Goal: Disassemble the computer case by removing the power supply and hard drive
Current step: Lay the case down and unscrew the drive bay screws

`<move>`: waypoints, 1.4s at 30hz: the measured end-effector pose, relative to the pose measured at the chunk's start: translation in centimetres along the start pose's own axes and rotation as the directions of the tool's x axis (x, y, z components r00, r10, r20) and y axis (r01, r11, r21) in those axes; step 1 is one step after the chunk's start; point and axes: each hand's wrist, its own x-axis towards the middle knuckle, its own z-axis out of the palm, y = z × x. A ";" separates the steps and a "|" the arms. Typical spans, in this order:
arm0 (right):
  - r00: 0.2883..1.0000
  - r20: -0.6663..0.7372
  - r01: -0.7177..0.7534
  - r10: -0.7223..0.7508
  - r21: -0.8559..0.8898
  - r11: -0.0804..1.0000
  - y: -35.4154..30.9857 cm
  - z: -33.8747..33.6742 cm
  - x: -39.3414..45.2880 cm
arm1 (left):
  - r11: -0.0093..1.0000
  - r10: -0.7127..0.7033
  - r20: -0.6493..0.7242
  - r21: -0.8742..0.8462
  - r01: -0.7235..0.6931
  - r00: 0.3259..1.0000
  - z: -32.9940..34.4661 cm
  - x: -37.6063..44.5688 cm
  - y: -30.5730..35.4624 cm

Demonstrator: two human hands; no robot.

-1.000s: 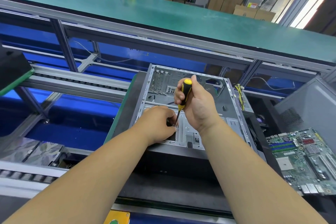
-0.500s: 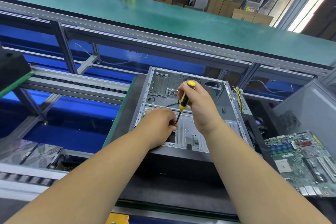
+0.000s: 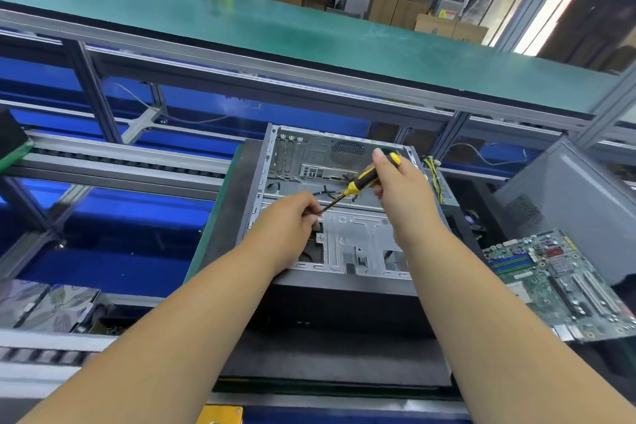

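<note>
Green matting covers the long bench (image 3: 309, 34) across the far side, with cardboard boxes stacked behind it, and nearer to me the open computer case (image 3: 344, 203) lies on its side on a dark pad. A bare motherboard (image 3: 557, 282) rests to the right of it, and a yellow cable bundle (image 3: 432, 169) hangs just past the case's far right corner. A second ago I had the screwdriver (image 3: 358, 184) standing nearly upright over the drive bracket; now it is tipped well over, the handle swung out to the right and far, the shaft slanting down toward my left hand (image 3: 292, 220). My right hand (image 3: 395, 189) is wrapped round the yellow and black handle. My left hand has its fingers curled at the tip of the shaft, pinching something small I cannot make out, probably a freed screw. I judge one fastener on the bracket is out. Neither the hard drive nor the power supply shows clearly inside the case from here.
</note>
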 end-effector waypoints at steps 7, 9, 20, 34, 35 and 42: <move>0.989 0.032 -0.146 0.143 0.287 0.947 0.9 -3.0 -0.3 | 0.980 0.030 -0.155 -0.191 -0.060 0.987 -0.4 -1.3 1.1; 0.986 0.049 -0.168 0.161 0.335 0.927 1.6 -4.0 -0.1 | 0.986 0.040 -0.181 -0.150 -0.067 0.983 -0.3 -1.7 1.5; 0.974 -0.005 -0.195 0.227 0.489 0.850 5.6 -17.1 2.2 | 0.987 0.092 -0.131 -0.118 -0.107 0.987 8.8 -0.8 11.7; 0.980 -0.020 -0.167 0.200 0.472 0.865 10.3 -29.6 6.0 | 0.945 0.252 0.063 0.201 -0.259 0.966 22.5 2.3 22.9; 0.979 -0.012 -0.173 0.202 0.471 0.865 10.6 -29.9 6.2 | 0.938 0.238 0.077 0.239 -0.250 0.968 23.0 2.4 23.0; 0.984 0.062 -0.178 0.169 0.461 0.869 11.3 -30.8 7.2 | 0.924 0.139 0.122 0.341 -0.173 0.983 23.9 2.0 23.4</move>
